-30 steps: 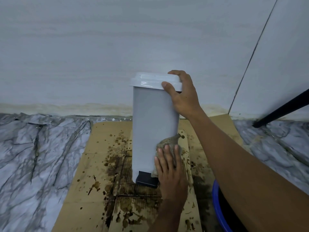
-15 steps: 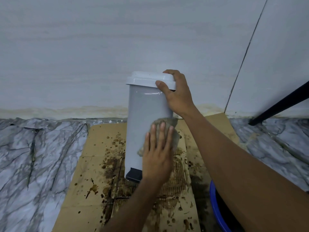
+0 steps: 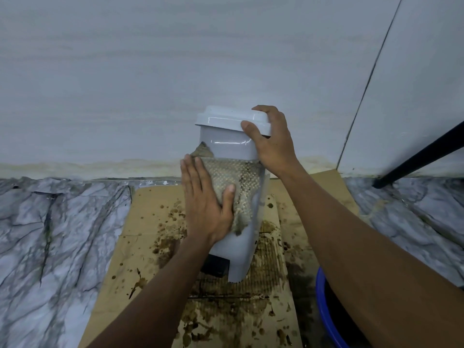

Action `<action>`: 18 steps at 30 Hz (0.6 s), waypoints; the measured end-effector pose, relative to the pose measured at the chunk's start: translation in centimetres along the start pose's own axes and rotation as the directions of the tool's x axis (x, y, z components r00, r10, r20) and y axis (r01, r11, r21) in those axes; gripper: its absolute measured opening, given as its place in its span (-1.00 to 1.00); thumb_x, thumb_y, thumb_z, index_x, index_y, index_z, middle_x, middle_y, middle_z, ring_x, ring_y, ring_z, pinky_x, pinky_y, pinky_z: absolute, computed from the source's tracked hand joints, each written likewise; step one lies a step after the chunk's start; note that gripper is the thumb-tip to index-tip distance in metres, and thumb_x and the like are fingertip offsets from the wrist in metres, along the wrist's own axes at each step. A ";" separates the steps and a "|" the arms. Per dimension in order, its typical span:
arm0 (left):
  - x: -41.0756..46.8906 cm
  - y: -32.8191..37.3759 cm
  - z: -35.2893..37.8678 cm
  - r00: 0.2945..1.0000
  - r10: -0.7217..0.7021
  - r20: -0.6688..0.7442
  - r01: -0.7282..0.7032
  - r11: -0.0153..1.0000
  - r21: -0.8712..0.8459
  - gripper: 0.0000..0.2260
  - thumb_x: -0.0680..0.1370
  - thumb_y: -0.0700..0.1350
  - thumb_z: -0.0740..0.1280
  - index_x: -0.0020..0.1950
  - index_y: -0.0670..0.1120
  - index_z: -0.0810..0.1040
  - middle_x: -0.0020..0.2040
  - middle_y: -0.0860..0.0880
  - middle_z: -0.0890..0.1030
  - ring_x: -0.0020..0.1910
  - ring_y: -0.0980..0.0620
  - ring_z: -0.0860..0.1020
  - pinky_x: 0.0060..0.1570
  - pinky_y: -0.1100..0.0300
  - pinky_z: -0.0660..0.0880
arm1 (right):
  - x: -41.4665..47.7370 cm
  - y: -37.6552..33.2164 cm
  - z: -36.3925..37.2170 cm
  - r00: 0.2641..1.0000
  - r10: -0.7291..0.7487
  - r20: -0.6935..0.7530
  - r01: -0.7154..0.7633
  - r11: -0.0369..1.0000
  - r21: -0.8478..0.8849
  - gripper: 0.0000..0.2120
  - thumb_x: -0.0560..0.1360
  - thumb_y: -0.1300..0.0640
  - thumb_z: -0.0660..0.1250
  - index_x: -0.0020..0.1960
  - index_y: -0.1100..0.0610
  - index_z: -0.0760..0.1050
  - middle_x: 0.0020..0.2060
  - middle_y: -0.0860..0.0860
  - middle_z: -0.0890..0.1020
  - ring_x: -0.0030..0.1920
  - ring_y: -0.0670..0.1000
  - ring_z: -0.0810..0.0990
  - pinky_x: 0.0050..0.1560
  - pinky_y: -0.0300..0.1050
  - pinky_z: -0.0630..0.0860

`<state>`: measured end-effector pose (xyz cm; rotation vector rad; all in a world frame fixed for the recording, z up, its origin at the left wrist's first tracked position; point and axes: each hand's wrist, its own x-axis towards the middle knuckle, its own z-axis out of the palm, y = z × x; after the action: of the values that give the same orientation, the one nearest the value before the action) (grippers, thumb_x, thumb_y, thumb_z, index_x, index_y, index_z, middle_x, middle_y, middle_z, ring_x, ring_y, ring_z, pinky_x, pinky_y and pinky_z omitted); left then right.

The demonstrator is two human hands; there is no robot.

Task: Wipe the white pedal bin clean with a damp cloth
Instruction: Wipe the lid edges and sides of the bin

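The white pedal bin (image 3: 229, 144) stands on stained cardboard (image 3: 148, 217) against the wall, turned so a corner faces me. Its lid (image 3: 221, 119) is down and its black pedal (image 3: 217, 267) shows at the bottom front. My right hand (image 3: 273, 144) grips the lid's right corner, thumb on the front rim. My left hand (image 3: 203, 199) lies flat with straight fingers on a grey-brown waffle-weave cloth (image 3: 238, 182), pressing it against the bin's upper front and left side. The cloth spreads across the bin's face under my thumb.
A blue basin (image 3: 324, 310) sits at the lower right, partly under my right forearm. A black bar (image 3: 421, 156) slants down to the floor at the right. Marble-patterned floor (image 3: 55, 234) lies on both sides of the cardboard. The wall stands right behind the bin.
My left hand has slid the cloth up the bin's front from near the pedal and leftward round the corner. The cloth has spread out wider. My right hand stays on the lid.
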<state>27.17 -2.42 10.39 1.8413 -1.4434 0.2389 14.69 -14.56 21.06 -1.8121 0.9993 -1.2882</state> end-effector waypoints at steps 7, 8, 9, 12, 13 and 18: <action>-2.4 3.9 1.7 0.969 0.224 0.106 -0.237 0.963 0.131 -0.22 0.67 0.22 0.12 0.66 -0.22 -0.13 0.67 -0.21 -0.16 0.66 -0.19 -0.15 0.61 -0.22 -0.10 | 0.0 0.0 -0.7 1.000 0.003 0.012 -0.002 1.000 -0.010 -0.69 0.55 -0.04 0.40 0.25 -0.05 0.45 0.16 -0.08 0.48 0.16 -0.07 0.48 0.10 -0.37 0.41; -2.8 3.5 1.7 0.946 0.296 0.130 -0.313 0.939 0.145 -0.22 0.67 0.21 0.16 0.66 -0.21 -0.10 0.68 -0.20 -0.13 0.66 -0.19 -0.13 0.60 -0.24 -0.06 | 0.0 0.1 -1.1 1.000 0.008 0.020 -0.008 1.000 -0.010 -0.69 0.55 -0.04 0.40 0.26 -0.05 0.45 0.15 -0.08 0.48 0.15 -0.08 0.48 0.06 -0.43 0.41; -2.8 2.9 1.6 0.926 0.347 0.148 -0.368 0.917 0.153 -0.22 0.66 0.21 0.19 0.67 -0.19 -0.08 0.68 -0.20 -0.12 0.66 -0.19 -0.12 0.59 -0.26 -0.02 | 0.0 0.2 -1.4 1.000 0.011 0.028 -0.010 1.000 -0.006 -0.69 0.55 -0.04 0.40 0.26 -0.05 0.44 0.15 -0.09 0.47 0.15 -0.08 0.49 0.04 -0.45 0.41; -1.8 1.9 1.0 0.938 0.310 0.153 -0.329 0.937 0.119 -0.22 0.65 0.27 0.19 0.68 -0.11 -0.07 0.67 -0.23 -0.18 0.65 -0.22 -0.16 0.61 -0.22 -0.09 | -0.2 0.6 -1.9 1.000 0.012 0.023 -0.012 1.000 0.015 -0.68 0.55 -0.04 0.40 0.27 -0.04 0.45 0.14 -0.10 0.48 0.16 -0.08 0.51 0.09 -0.38 0.44; -1.6 2.2 0.9 0.960 0.252 0.121 -0.264 0.960 0.092 -0.22 0.65 0.27 0.17 0.68 -0.12 -0.07 0.66 -0.24 -0.20 0.65 -0.23 -0.18 0.61 -0.18 -0.12 | -0.2 0.6 -1.7 1.000 0.006 0.015 -0.007 1.000 0.022 -0.67 0.55 -0.04 0.40 0.27 -0.03 0.45 0.14 -0.09 0.48 0.17 -0.07 0.51 0.12 -0.32 0.45; -2.9 5.4 1.6 1.000 -0.004 0.006 0.004 1.000 -0.005 -0.25 0.68 0.20 0.10 0.66 -0.25 -0.10 0.66 -0.26 -0.17 0.65 -0.22 -0.19 0.61 -0.16 -0.12 | -0.9 0.2 -0.9 0.999 -0.030 0.013 0.030 0.999 0.016 -0.66 0.54 -0.06 0.40 0.27 -0.05 0.44 0.16 -0.08 0.48 0.18 -0.04 0.50 0.18 -0.15 0.49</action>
<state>20.88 -1.69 10.09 1.8425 -1.4429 0.2274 13.57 -13.90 20.77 -1.8274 0.9559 -1.2969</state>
